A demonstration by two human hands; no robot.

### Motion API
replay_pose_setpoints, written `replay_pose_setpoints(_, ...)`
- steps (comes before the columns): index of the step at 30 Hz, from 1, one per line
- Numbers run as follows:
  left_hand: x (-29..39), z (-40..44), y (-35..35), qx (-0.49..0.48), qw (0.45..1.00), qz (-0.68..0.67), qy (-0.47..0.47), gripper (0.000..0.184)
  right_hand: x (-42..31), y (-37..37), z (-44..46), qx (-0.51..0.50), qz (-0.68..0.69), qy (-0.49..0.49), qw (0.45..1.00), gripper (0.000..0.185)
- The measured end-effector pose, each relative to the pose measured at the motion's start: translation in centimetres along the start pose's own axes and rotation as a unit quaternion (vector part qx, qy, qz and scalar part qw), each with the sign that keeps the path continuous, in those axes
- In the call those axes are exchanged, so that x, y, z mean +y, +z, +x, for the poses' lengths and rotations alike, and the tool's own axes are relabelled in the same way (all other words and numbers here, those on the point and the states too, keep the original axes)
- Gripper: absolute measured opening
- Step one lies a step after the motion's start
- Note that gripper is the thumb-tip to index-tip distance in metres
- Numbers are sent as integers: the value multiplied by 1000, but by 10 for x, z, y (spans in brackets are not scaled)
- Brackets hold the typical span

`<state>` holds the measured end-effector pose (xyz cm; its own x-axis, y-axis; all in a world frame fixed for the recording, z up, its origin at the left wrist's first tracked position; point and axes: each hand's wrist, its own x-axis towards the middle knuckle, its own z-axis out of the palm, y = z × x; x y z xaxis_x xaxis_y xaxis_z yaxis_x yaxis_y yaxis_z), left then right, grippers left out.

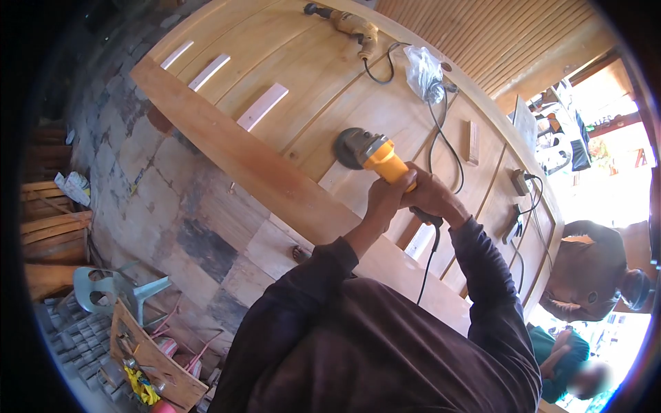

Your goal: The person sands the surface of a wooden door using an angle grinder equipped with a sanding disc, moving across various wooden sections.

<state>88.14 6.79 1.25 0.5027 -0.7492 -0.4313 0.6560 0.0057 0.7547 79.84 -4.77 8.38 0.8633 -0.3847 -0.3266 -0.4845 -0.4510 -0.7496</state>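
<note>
Both my hands are wrapped round a yellow angle grinder (387, 162) above a long wooden panel (241, 155). My left hand (387, 196) grips its body from the left side, near the middle. My right hand (435, 195) closes on the rear of the body, where a black cord hangs down. The grinder's dark round disc (350, 148) is over the panel near a groove; whether it touches the wood cannot be made out. Several short pale wood strips, one of them a pinkish strip (263, 107), stand along the panel's edge.
A drill (351, 26) with its cord and a clear plastic bag (424, 72) lie at the panel's far side. A power strip (522, 182) is at the right. Two people (585, 268) are beyond it. A green plastic chair (103, 292) stands lower left.
</note>
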Motion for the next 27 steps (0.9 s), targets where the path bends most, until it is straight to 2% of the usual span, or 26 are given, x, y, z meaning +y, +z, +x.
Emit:
replay_pose_setpoints(4,-10,-24,-12,26,999,-20,18,50,-27,9,-15,-46,-18,32,998,67)
replay_pose_setpoints(9,-15,-45,-22,25,999,-25,17,49,-32,22,-28,-46,-3,12,999,69)
replay_pose_setpoints(11,-20,-50,-21,31,999,-36,4,49,-31,22,-32,-46,-36,26,998,69)
replay_pose_setpoints(19,-16,-26,-5,9,1000,-15,8,43,-13,12,-23,-13,-31,35,999,72)
replay_pose_setpoints(25,-14,1,2,-18,999,-27,33,44,-4,-2,-12,12,-10,14,1000,71)
replay_pose_setpoints(27,-14,4,7,-19,999,-28,33,47,-7,-5,-11,14,-10,38,999,71)
